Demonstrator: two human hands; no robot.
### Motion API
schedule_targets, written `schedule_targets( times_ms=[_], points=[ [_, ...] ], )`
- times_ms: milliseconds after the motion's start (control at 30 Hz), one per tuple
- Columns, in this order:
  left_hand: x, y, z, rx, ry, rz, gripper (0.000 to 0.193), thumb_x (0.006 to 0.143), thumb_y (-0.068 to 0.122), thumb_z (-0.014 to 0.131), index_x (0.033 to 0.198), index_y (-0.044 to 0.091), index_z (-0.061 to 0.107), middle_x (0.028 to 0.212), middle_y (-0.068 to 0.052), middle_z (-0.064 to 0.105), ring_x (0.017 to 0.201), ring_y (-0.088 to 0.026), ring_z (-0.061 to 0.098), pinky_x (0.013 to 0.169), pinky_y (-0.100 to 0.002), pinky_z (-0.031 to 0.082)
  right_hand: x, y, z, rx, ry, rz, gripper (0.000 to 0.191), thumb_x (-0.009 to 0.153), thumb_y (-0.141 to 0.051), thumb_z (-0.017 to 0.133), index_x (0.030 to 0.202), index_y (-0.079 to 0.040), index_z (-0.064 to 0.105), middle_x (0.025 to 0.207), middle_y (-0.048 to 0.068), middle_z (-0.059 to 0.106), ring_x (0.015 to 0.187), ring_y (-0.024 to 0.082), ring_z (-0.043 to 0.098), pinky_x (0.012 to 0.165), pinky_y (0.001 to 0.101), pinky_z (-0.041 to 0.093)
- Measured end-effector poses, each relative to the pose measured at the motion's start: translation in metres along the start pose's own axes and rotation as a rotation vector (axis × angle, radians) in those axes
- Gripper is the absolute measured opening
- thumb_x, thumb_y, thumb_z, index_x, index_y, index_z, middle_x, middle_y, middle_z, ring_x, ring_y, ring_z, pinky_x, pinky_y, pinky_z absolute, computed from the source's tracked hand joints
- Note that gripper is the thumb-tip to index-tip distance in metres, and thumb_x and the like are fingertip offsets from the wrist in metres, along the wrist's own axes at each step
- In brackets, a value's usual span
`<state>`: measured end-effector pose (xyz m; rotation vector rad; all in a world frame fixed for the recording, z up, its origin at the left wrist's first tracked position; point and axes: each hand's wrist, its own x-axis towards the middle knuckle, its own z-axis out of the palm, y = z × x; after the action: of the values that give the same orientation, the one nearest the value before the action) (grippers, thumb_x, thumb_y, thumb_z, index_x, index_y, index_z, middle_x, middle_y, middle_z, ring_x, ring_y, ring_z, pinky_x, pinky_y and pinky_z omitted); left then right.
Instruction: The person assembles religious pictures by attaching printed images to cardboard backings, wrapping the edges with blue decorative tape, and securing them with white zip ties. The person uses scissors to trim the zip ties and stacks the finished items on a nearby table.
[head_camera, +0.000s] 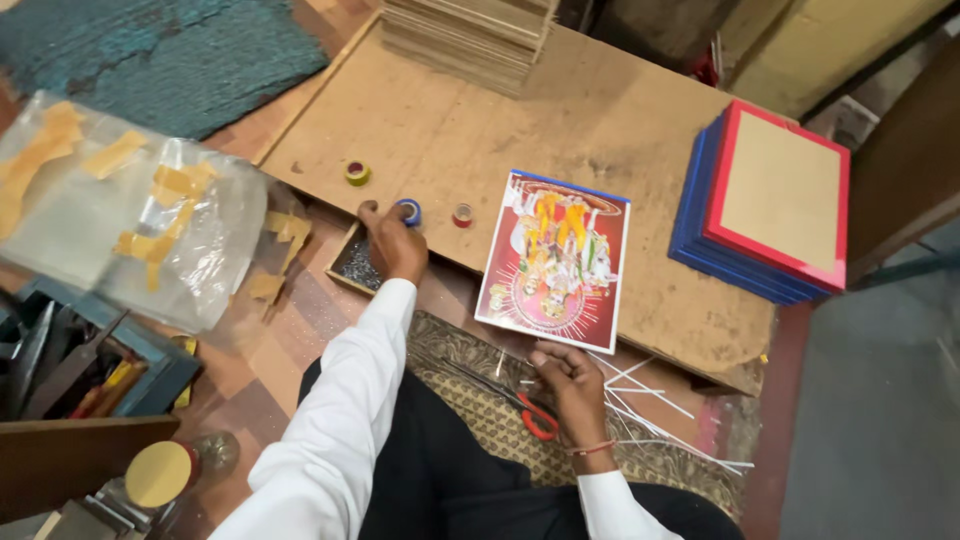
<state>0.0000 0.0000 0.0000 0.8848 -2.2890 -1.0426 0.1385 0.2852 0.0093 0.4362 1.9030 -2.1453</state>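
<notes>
Down at the low wooden board (450, 120) I have both hands out. My left hand (393, 245) reaches forward with its fingers curled down around a small blue tape roll (408, 212) at the board's near edge; I touch it, but whether I truly grasp it I cannot tell, since my knuckles cover the contact. Two more small rolls lie on the board, three in all: a yellow-green roll (357, 173) to the left and a red roll (462, 215) just to the right of the blue one. Under my left wrist sits one small open box (352, 268) with dark bits inside. My right hand (572, 385) pinches the lower edge of one glossy colourful picture print (555, 262), thumb on top, so the sheet rests partly on the board and tilts toward me. Just beside that hand lie one pair of red-handled scissors (538, 415) and a scatter of thin white strips (650, 400) on the patterned mat (470, 400). At the right stands one stack of blue and red frames (765, 200); at the far edge, one stack of thin boards (470, 40).
</notes>
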Motion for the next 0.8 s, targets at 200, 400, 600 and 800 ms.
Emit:
schedule_targets(
  times_ms=[200, 400, 600, 800],
  points=[
    [-0.041, -0.015, -0.011, -0.414, -0.352, 0.167, 0.038, 0.074, 0.0, 0.084, 0.109, 0.001, 0.069, 0.103, -0.014, 0.07, 0.095, -0.028, 0.068, 0.083, -0.038, 0.056, -0.028, -0.007, 0.002, -0.035, -0.002, -0.233, 0.032, 0.089, -0.011, 0.075, 0.118, 0.003, 0.072, 0.108, 0.01, 0.076, 0.096, 0.015, 0.07, 0.086, 0.0285, 0.057],
    [-0.154, -0.036, -0.025, -1.067, -1.229, -0.131, 0.022, 0.088, -0.006, 0.072, 0.109, 0.0, 0.066, 0.099, -0.007, 0.071, 0.086, -0.015, 0.071, 0.078, -0.03, 0.061, -0.044, -0.013, -0.013, -0.11, -0.094, -0.326, 0.044, 0.089, -0.012, 0.075, 0.129, 0.003, 0.066, 0.119, 0.011, 0.073, 0.111, 0.016, 0.068, 0.097, 0.0304, 0.054],
    [-0.166, -0.044, -0.023, -1.014, -1.303, -0.054, 0.027, 0.087, -0.006, 0.073, 0.111, 0.0, 0.065, 0.1, -0.006, 0.071, 0.087, -0.014, 0.07, 0.077, -0.03, 0.06, -0.037, 0.003, -0.003, -0.101, -0.104, -0.301, 0.038, 0.088, -0.008, 0.077, 0.123, 0.006, 0.069, 0.11, 0.012, 0.075, 0.098, 0.016, 0.07, 0.089, 0.0296, 0.057],
    [-0.162, -0.048, -0.024, -0.848, -1.295, -0.018, 0.031, 0.081, 0.0, 0.079, 0.107, 0.0, 0.065, 0.097, -0.006, 0.072, 0.087, -0.014, 0.07, 0.076, -0.031, 0.06, -0.018, 0.032, -0.001, -0.097, 0.042, -0.296, 0.02, 0.089, -0.004, 0.078, 0.105, 0.01, 0.075, 0.092, 0.014, 0.077, 0.079, 0.017, 0.072, 0.074, 0.0295, 0.06]
  ],
)
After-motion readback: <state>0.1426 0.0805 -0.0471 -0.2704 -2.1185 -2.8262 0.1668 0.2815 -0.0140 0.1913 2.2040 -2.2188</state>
